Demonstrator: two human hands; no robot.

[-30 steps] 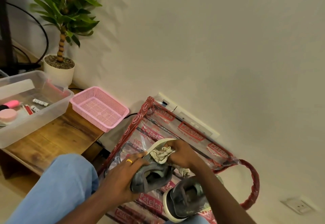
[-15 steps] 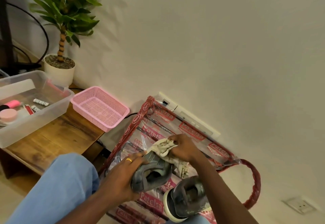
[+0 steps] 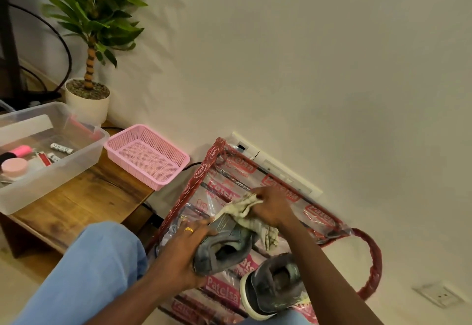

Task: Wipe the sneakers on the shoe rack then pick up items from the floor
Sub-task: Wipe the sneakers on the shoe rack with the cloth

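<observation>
The right hand (image 3: 269,207) bunches a pale cloth (image 3: 251,213) against the toe of a grey sneaker (image 3: 224,250), which the left hand (image 3: 184,250) clasps around its heel above the plastic-wrapped shoe rack (image 3: 204,171). The second sneaker (image 3: 274,283) rests on the rack just beside. Wiping looks midway; floor pickup likely remains.

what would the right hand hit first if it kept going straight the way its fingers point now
Probably the plastic-wrapped shoe rack, whose top lies just beyond the right hand and its cloth. The wall comes after that. Depth is unclear from this single view.
</observation>
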